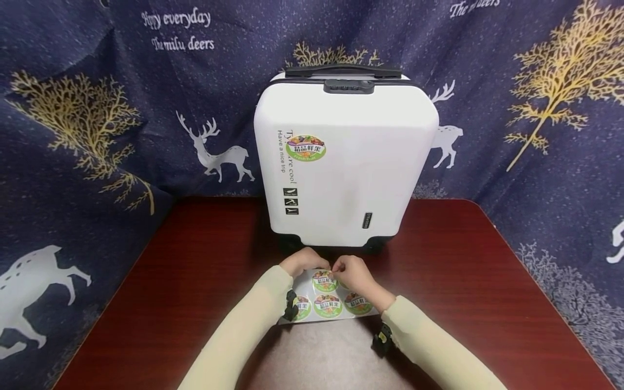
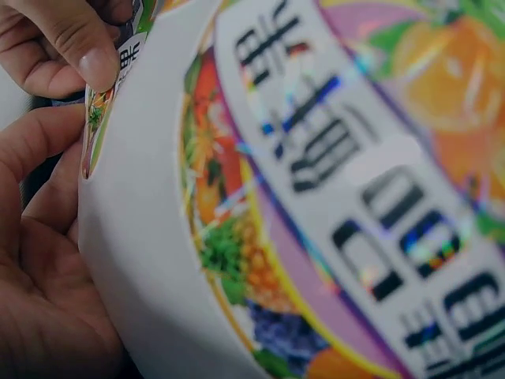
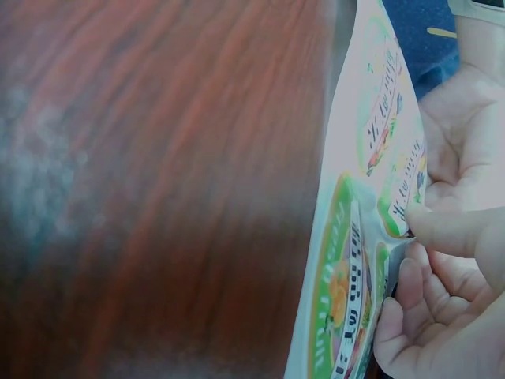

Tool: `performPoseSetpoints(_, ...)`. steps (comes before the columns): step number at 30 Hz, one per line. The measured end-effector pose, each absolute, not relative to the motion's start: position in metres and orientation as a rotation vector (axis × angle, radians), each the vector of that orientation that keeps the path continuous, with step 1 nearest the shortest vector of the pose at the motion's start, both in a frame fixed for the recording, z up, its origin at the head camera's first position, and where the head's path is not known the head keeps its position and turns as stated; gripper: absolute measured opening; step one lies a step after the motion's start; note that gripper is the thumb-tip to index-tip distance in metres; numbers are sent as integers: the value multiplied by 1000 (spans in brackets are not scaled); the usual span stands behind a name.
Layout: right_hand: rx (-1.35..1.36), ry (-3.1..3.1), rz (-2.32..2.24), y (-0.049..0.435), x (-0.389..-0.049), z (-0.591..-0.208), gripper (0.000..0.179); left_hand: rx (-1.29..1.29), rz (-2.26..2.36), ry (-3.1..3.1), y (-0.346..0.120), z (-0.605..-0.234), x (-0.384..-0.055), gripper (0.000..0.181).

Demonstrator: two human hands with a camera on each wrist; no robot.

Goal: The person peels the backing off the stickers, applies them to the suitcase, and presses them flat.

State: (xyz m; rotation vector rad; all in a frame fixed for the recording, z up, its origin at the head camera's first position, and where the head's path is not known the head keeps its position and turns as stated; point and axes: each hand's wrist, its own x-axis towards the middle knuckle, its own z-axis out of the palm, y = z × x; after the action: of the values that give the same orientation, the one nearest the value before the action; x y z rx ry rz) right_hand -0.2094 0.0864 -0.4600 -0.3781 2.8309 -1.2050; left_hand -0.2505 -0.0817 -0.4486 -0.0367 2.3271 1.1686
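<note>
A white sheet of round fruit stickers (image 1: pixel 327 306) is held up off the table, tilted. My left hand (image 1: pixel 308 261) grips its far edge; in the left wrist view that hand (image 2: pixel 47 260) lies behind the sheet. Beside it, my right hand (image 1: pixel 355 273) pinches the rim of a sticker (image 1: pixel 324 281) in the far row, thumb (image 2: pixel 95 67) on the printed side. The right wrist view shows the right hand (image 3: pixel 450 308) at the sheet's edge, where the sheet (image 3: pixel 335 150) bends. Whether the sticker's rim is lifted from the backing is too small to tell.
A white suitcase (image 1: pixel 341 179) stands upright behind the hands, with one round fruit sticker (image 1: pixel 305 148) on its upper left front. Beneath everything is a dark red wooden table (image 1: pixel 205 260). A blue cloth (image 1: pixel 234 65) with deer and trees hangs behind.
</note>
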Motion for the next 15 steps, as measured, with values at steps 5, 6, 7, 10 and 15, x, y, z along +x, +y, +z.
performPoseSetpoints(5,-397,2838,-1202,86,-210,-460,13,-44,1172,2333,-81,-448,-249,26)
performPoseSetpoints(6,-398,2837,-1201,86,-210,-460,13,-45,1173,2332,-81,-448,-248,27)
performPoseSetpoints(7,-402,2836,-1203,87,-210,-460,13,-47,1174,2329,-81,-447,-248,27)
performPoseSetpoints(10,-389,2825,-1202,87,-210,-460,12,-47,1176,2316,-81,-447,-248,26)
performPoseSetpoints(15,-362,2813,-1206,86,-210,-461,13,-45,1175,2296,-83,-445,-249,25)
